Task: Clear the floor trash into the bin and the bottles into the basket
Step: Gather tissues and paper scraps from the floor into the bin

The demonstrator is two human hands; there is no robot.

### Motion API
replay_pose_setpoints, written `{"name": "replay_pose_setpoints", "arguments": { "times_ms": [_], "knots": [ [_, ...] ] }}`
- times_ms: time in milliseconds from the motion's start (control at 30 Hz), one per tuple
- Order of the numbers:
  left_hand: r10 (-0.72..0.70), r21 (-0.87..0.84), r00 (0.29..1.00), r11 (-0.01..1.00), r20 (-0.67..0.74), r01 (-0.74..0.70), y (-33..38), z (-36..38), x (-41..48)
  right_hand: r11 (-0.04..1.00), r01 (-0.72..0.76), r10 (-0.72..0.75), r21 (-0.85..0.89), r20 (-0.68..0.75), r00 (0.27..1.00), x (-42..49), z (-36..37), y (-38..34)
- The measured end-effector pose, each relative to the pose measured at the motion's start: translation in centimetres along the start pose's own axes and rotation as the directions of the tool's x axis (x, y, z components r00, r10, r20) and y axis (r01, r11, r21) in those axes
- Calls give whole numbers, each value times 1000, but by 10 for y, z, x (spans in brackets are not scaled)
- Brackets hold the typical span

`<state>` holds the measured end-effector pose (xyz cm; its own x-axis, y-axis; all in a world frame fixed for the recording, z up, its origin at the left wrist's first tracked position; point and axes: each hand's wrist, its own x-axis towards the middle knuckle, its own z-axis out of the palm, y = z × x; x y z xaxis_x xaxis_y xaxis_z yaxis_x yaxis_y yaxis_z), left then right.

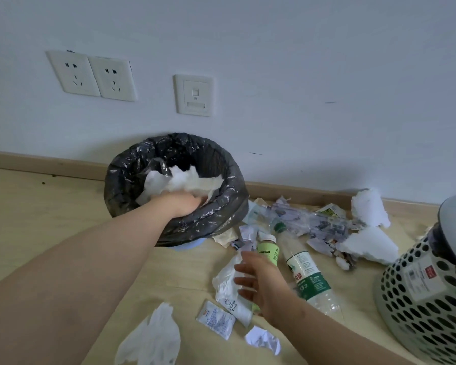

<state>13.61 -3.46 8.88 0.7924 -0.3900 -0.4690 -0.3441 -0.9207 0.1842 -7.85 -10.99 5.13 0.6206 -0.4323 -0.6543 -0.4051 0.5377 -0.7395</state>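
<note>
1. The left hand (pixel 184 204) has its grip clamped on a tissue wad (pixel 179 181) inside the bin (pixel 132 159); dropping it is judged the step in hand.
2. The right hand (pixel 261 283) has its grip spread apart over a white wrapper (pixel 227 283) on the floor.
3. Next, a pinch on it is called for; two bottles (pixel 308 280) lie beside it, short of the basket (pixel 419 299).

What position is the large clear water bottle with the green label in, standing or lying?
The water bottle lies on its side on the floor, green cap pointing toward the wall, base nearer the camera.
</note>
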Motion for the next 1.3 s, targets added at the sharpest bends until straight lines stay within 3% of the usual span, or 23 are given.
{"name": "replay_pose_setpoints", "arguments": {
  "times_ms": [267,433,533,667,733,800,900,1000,1133,1200,1300],
  "knots": [
    [-174,-64,977,981,125,183,-6,20,16,991,-35,40,-128,39,998,-3,-11,8],
    [-107,-61,986,991,130,115,-22,25,58,988,-62,66,-144,23,998,0,-16,10],
    [15,20,987,1000,159,-19,-1,-3,16,987,-69,72,-144,17,997,2,-18,9],
    [163,48,966,987,-203,-156,12,-26,5,986,-76,78,-150,9,997,3,-20,9],
    [199,-68,945,972,-261,-223,13,-27,5,986,-76,79,-150,11,997,3,-20,9],
    [226,-135,964,960,-137,-245,15,-21,3,986,-77,80,-148,9,997,4,-20,8],
    [125,-33,991,992,54,-124,9,-8,0,986,-78,80,-149,9,997,4,-19,9],
    [106,-86,990,992,98,-98,6,2,-6,985,-77,79,-155,4,997,6,-21,11],
    [176,-63,981,981,-81,-181,8,-5,-5,983,-75,74,-168,-7,997,9,-24,14],
    [215,-165,951,953,-224,-254,10,-14,-8,983,-72,73,-168,1,997,9,-26,14],
    [271,-248,823,865,-499,-436,24,-20,-31,981,-61,64,-186,9,998,8,-25,12]
  ]
}}
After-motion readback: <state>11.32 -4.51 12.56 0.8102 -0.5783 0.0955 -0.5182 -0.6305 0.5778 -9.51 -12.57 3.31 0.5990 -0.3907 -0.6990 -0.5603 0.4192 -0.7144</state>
